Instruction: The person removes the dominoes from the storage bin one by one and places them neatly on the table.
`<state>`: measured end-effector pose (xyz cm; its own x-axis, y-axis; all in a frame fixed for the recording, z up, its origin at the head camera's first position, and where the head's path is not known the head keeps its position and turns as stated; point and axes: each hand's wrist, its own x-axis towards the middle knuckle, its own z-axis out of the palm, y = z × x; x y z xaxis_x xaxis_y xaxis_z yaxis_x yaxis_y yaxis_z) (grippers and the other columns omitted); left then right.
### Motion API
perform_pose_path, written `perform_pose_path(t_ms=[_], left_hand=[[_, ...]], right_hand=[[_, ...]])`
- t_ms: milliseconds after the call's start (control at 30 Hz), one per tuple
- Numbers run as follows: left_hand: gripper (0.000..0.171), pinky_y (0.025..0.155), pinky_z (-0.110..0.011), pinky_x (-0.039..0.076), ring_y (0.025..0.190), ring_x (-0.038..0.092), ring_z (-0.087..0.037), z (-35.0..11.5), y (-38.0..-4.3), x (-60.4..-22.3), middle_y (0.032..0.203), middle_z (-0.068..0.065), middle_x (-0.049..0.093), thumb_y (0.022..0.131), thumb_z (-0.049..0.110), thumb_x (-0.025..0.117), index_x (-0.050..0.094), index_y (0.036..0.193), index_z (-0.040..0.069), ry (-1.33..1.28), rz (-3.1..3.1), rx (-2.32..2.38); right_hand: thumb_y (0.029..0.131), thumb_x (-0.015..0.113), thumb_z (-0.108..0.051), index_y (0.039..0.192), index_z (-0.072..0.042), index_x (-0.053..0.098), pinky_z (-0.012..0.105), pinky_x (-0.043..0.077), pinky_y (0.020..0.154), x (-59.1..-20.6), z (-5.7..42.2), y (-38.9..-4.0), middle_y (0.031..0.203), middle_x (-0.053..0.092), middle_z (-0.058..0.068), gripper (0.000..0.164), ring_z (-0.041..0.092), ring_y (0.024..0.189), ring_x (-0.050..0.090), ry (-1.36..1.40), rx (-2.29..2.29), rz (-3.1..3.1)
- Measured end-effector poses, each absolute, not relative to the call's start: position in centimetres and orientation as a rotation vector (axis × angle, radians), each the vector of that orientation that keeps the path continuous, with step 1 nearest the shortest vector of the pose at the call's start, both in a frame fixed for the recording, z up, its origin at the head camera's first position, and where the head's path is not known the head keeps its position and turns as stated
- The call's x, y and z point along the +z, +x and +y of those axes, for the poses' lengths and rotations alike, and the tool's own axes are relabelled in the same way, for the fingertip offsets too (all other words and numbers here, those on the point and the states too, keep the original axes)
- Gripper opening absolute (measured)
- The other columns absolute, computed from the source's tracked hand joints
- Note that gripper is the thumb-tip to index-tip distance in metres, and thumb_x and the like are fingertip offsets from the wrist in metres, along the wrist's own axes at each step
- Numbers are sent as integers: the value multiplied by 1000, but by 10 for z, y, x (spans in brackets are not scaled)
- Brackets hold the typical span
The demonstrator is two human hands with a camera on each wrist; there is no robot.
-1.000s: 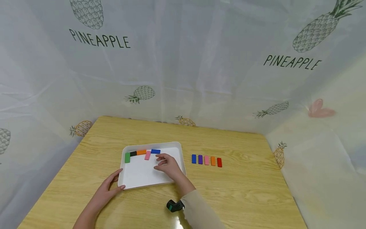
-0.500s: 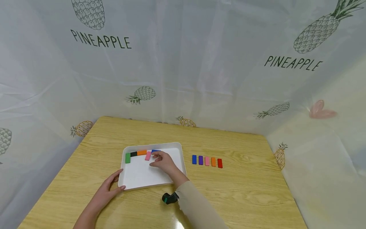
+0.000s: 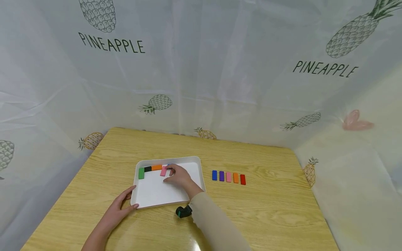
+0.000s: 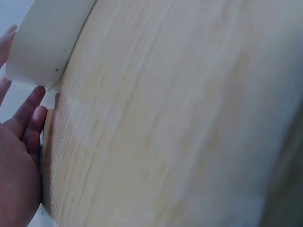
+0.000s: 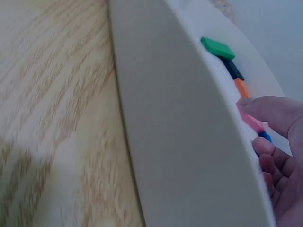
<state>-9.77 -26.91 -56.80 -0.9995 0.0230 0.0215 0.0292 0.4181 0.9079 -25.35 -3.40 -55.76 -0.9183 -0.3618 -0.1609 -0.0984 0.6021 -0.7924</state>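
Note:
A white tray (image 3: 149,205) lies on the table with small flat rectangular blocks along its far side. From the left come a green block (image 3: 141,173), a black block (image 3: 148,169), an orange block (image 3: 156,167), a tilted pink block (image 3: 163,171) and a mostly covered blue block (image 3: 169,165). My right hand (image 3: 178,175) is over the tray, index fingertip at the pink block's right end, thumb spread apart from it. In the right wrist view, the thumb overlaps the pink block (image 5: 253,120). My left hand (image 3: 114,211) holds the tray's near left corner between thumb and fingers.
Right of the tray, a spaced row holds a blue block (image 3: 214,175), a purple block (image 3: 221,176), a pink block (image 3: 228,177), an orange block (image 3: 236,178) and a red block (image 3: 243,179). A pineapple-print curtain (image 3: 220,87) hangs behind the wooden table (image 3: 270,209).
My right hand has moved left over the tray to the pink block and now covers most of the blue one. My left hand stays at the tray's corner.

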Motion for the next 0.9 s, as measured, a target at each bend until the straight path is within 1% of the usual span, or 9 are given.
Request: perform_pose_path(t_ms=[100, 200, 433, 567, 700, 900], left_hand=[[68, 90, -7, 25, 108, 48, -1, -269, -98, -568, 122, -17, 59, 87, 17, 75, 43, 146, 6, -54, -2645, -1664], [68, 89, -7, 25, 108, 48, -1, -268, -98, -568, 124, -17, 58, 86, 17, 75, 43, 146, 6, -47, -2653, -1651], [69, 89, -9, 26, 108, 48, -2, -268, -98, -567, 128, -17, 55, 87, 19, 75, 43, 146, 7, -20, -2671, -1650], [69, 90, -9, 25, 108, 48, -2, -267, -99, -567, 127, -17, 56, 87, 19, 75, 42, 146, 7, -27, -2669, -1659], [69, 89, -7, 24, 109, 48, -3, -266, -98, -566, 124, -17, 57, 87, 19, 75, 42, 146, 7, -13, -2672, -1658], [70, 89, -9, 26, 111, 48, -9, -267, -98, -563, 128, -17, 55, 87, 22, 75, 42, 147, 9, 26, -2711, -1642]], right_hand=[[76, 85, -31, 126, -23, 64, 24, 32, 61, -557, -36, -253, 73, 49, -9, 56, 7, 64, 42, -361, -1095, 2605], [78, 83, -36, 127, -26, 63, 26, 31, 60, -553, -38, -251, 73, 47, -8, 55, 9, 65, 42, -339, -1037, 2642], [81, 80, -37, 129, -25, 63, 27, 34, 66, -547, -41, -248, 75, 48, -7, 52, 11, 73, 46, -314, -953, 2694], [81, 80, -37, 127, -24, 64, 27, 34, 64, -548, -41, -247, 72, 48, -7, 51, 11, 70, 46, -314, -917, 2736], [80, 81, -38, 123, -24, 65, 26, 33, 61, -551, -44, -246, 72, 48, -7, 47, 9, 66, 44, -305, -909, 2761], [78, 83, -37, 115, -25, 65, 25, 32, 56, -552, -46, -245, 70, 49, -7, 43, 9, 61, 43, -286, -906, 2762]])
